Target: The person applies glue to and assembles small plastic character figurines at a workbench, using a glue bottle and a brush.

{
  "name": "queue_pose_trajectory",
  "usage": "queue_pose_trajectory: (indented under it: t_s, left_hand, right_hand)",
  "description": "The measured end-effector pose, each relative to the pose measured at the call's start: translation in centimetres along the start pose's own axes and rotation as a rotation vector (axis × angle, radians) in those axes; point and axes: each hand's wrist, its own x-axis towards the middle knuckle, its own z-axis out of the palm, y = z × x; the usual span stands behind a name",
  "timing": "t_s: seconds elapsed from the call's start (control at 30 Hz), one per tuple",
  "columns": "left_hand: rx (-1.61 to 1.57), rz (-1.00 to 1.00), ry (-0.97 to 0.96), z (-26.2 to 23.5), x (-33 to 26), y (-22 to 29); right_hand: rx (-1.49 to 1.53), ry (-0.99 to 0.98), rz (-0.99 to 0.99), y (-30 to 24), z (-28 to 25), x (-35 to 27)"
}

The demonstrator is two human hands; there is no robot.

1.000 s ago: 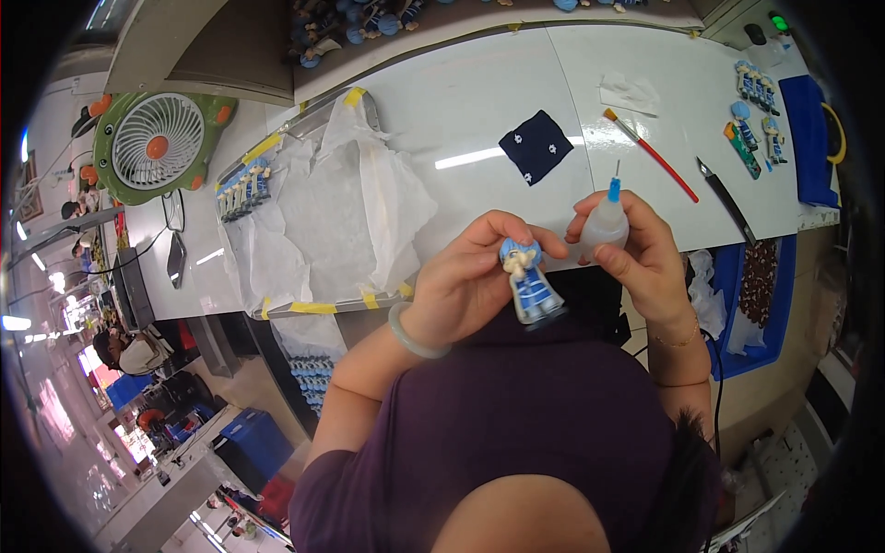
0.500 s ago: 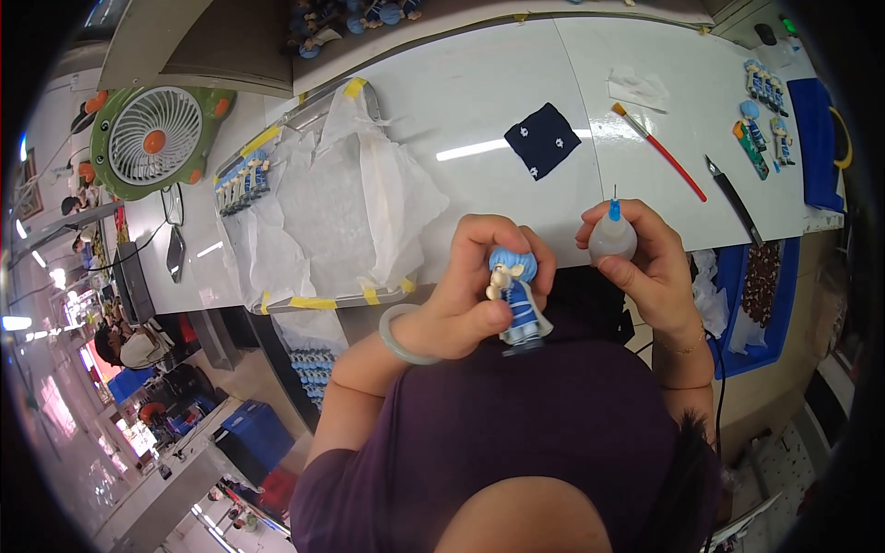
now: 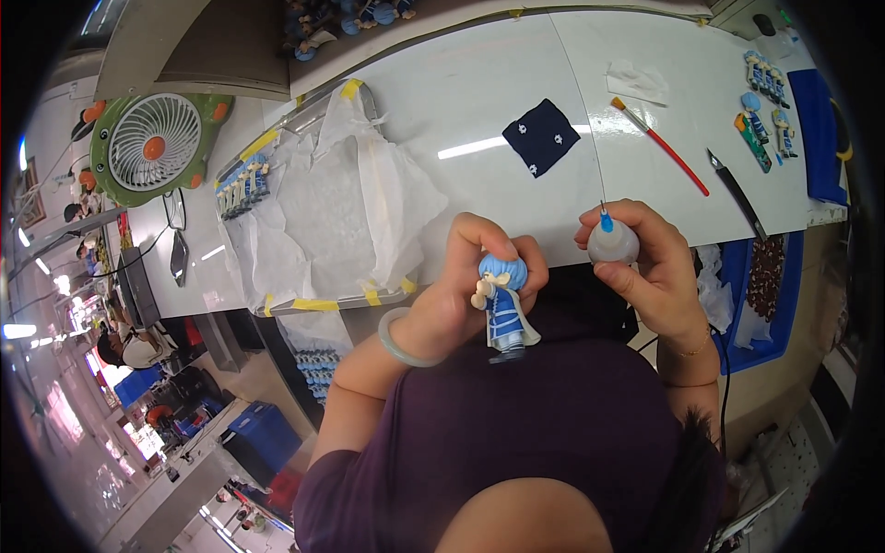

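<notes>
My left hand (image 3: 458,288) grips a small figurine (image 3: 504,313) by its light-blue-haired head. The figurine has a blue outfit with pale stripes and a cream cape, and its feet point toward my body. To the right, my right hand (image 3: 656,269) is wrapped round a translucent round squeeze bottle (image 3: 613,243). A blue cap with a thin needle tip points up from the bottle, and the tip is apart from the figurine. Both hands are above the table's near edge.
Beyond my hands lie a dark patterned cloth (image 3: 541,138), a red brush (image 3: 661,147) and a craft knife (image 3: 736,194). A paper-lined tray (image 3: 318,304) at left bears several figurines (image 3: 243,187). A green fan (image 3: 155,146) stands farther left. More figurines (image 3: 765,78) and a blue bin (image 3: 819,138) are at right.
The figurine has turned in my left hand and hangs slightly lower, with my thumb no longer across its front. The bottle's needle tip leans a little more to the left.
</notes>
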Motion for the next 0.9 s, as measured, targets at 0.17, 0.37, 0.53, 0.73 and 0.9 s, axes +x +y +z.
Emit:
queue_pose_trajectory:
  t_s: [0.17,0.37,0.53,0.73,0.9]
  left_hand:
    - [-0.09,-0.087,-0.029,0.0,-0.2,0.8]
    - [-0.155,-0.171,-0.073,-0.3,-0.3,0.6]
    - [-0.171,-0.139,-0.024,-0.1,-0.4,0.4]
    - [-0.159,-0.078,0.0,-0.6,-0.3,0.2]
    - [-0.213,-0.086,0.029,-0.4,-0.6,0.2]
  right_hand:
    - [-0.103,-0.003,-0.124,0.1,-0.2,0.1]
    - [-0.174,-0.031,-0.147,-0.7,-0.1,0.0]
    - [-0.28,0.023,-0.231,-0.6,-0.1,0.0]
    - [-0.454,0.089,-0.333,-1.0,-0.4,0.2]
    - [-0.632,0.186,-0.508,-1.3,-0.3,0.5]
